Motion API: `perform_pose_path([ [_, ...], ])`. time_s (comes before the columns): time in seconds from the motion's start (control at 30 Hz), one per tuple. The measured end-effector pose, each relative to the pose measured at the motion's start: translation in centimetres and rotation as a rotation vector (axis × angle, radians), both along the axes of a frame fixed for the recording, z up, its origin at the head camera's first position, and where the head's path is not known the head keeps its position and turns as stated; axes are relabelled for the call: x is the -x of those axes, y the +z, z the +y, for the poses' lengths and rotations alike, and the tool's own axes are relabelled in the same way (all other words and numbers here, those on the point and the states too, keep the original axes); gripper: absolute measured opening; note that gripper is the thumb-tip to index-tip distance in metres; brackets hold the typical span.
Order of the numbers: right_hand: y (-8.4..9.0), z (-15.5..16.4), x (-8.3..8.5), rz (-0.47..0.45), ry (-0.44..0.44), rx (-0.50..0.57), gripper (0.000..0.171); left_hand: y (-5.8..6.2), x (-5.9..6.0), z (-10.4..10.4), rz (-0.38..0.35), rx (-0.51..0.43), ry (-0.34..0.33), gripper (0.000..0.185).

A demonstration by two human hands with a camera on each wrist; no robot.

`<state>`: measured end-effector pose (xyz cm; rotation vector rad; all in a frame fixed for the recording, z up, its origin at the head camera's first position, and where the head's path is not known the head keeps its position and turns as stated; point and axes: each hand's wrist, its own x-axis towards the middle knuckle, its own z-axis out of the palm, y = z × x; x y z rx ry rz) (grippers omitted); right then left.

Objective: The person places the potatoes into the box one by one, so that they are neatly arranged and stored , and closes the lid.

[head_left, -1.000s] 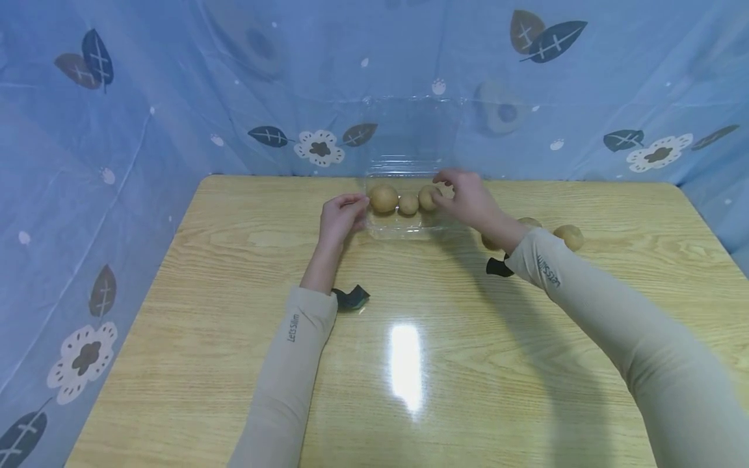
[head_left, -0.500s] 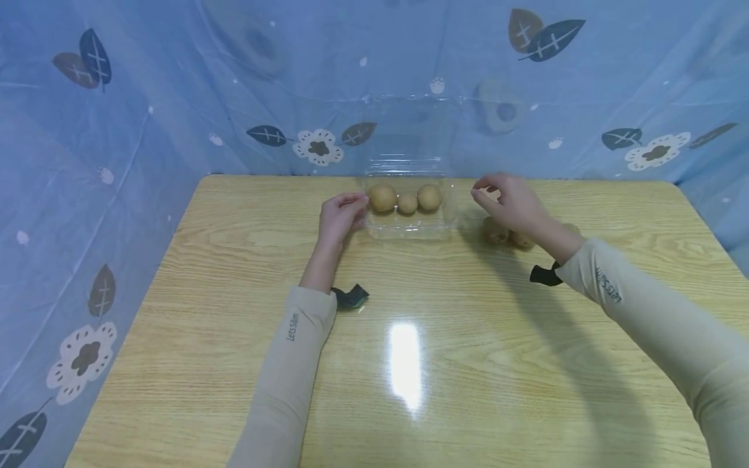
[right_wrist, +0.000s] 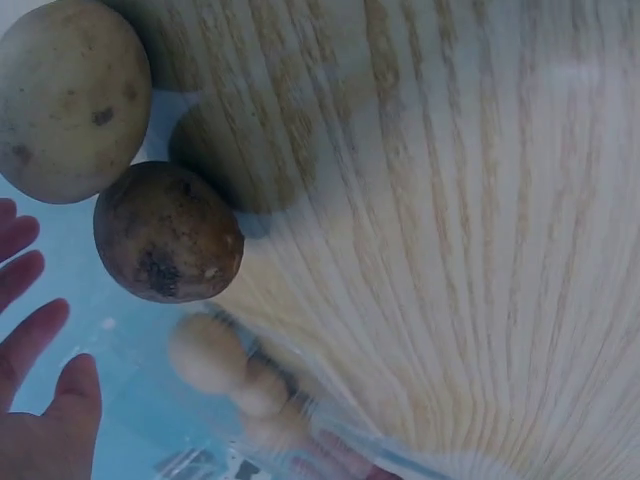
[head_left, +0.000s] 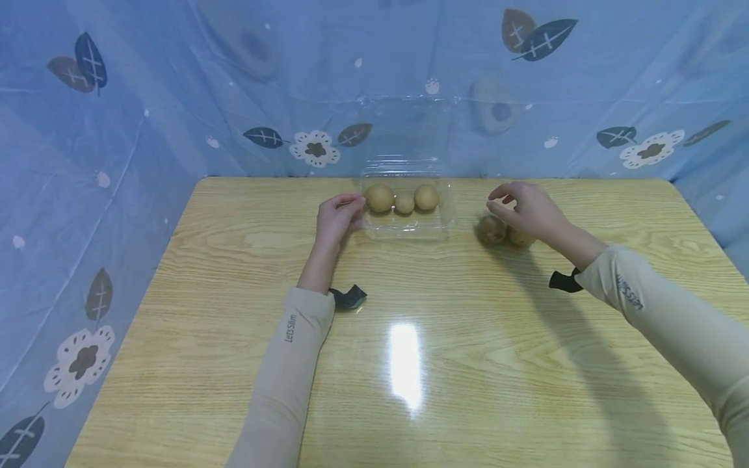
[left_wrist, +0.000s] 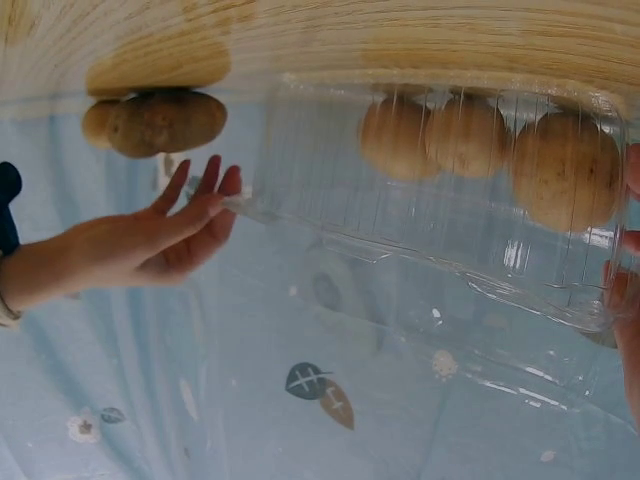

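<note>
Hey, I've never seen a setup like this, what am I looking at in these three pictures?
A person wears three cameras: one on the head looking down, one on each wrist. The wrist views look tilted or upside down. On the wooden table stands a clear plastic box with three potatoes inside. The left hand touches the box's side. The right hand hovers open over two loose potatoes beside the box, holding nothing. Blue patterned cloth hangs behind.

Clear plastic clamshell box (head_left: 407, 224) sits open at the back of the counter w/ 3 tan potatoes (head_left: 404, 199) lined up inside. 2 more potatoes (head_left: 491, 229), one darker, lie loose just right of it.
</note>
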<state>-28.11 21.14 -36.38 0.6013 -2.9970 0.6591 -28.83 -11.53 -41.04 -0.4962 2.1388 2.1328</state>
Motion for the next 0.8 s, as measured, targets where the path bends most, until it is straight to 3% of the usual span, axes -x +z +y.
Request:
perform_pose_path([
  [0.37,-0.69,0.16,-0.34,-0.032,0.184,-0.088,0.033,-0.10,0.17,0.00,-0.006,-0.010,0.009,0.027],
  [0.8,-0.57,-0.34,-0.78,-0.069,0.248,-0.210,0.046,-0.33,0.32,0.01,-0.003,-0.003,0.004,0.027],
])
